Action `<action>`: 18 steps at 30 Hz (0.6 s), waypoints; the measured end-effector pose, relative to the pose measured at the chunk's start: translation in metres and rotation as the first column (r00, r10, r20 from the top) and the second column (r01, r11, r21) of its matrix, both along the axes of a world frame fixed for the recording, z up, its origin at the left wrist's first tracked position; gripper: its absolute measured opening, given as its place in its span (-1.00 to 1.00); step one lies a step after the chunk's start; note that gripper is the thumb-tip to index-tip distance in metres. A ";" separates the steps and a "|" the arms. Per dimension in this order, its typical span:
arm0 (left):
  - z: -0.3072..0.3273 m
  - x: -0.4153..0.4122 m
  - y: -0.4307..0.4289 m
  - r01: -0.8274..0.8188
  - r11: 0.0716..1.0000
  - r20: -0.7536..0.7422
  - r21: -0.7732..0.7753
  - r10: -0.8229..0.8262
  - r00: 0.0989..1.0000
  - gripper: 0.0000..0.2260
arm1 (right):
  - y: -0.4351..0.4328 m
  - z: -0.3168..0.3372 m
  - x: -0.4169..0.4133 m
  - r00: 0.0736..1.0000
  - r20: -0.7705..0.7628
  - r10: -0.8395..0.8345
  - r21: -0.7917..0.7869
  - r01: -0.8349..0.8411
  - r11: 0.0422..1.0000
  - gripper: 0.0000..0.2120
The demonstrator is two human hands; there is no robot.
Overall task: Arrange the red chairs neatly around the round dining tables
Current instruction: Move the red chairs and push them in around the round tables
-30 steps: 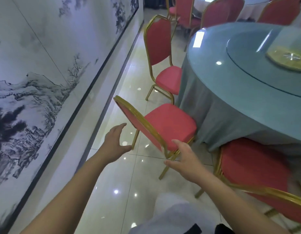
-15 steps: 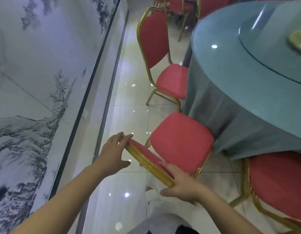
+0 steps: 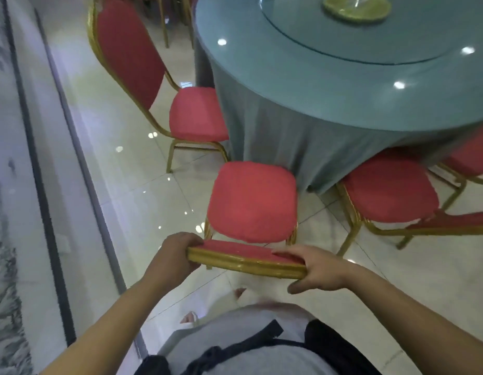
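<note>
A red chair with a gold frame (image 3: 252, 201) stands right in front of me, its seat facing the round table (image 3: 343, 85) draped in a blue-grey cloth. I look down on the top of its backrest. My left hand (image 3: 172, 257) grips the left end of the backrest top, and my right hand (image 3: 316, 269) grips the right end. The seat's front edge sits close to the tablecloth. Another red chair (image 3: 194, 112) stands to the left at the table, and a third (image 3: 389, 190) to the right.
A wall with an ink landscape mural (image 3: 15, 185) runs along the left, leaving a strip of glossy tiled floor (image 3: 132, 190) between it and the chairs. A glass turntable with a gold hub (image 3: 356, 8) sits on the table. A further red chair (image 3: 473, 158) shows at the right edge.
Both hands went from reaching to gripping the backrest top. The chair has turned from angled to facing the table squarely, and my view has moved closer, directly above it.
</note>
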State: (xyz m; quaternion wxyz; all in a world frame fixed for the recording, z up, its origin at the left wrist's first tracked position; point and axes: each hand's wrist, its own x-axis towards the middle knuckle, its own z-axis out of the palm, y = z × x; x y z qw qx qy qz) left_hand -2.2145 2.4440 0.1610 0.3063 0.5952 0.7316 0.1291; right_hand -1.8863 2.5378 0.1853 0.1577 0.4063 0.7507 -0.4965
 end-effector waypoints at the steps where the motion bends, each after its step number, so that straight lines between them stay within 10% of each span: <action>1: 0.000 -0.002 0.000 0.036 0.999 0.008 -0.005 -0.036 0.999 -0.71 | -0.006 0.002 0.001 0.997 0.026 -0.066 0.019 0.065 0.998 -0.27; 13: -0.001 -0.037 0.033 0.318 0.947 -0.003 0.041 -0.318 0.948 -0.70 | -0.080 0.020 -0.040 0.814 0.063 -0.577 0.302 0.535 0.789 -0.64; 18: -0.002 -0.045 0.066 0.351 0.936 -0.060 0.033 -0.349 0.935 -0.74 | -0.101 -0.007 -0.075 0.506 -0.142 -0.851 0.566 0.747 0.349 -0.57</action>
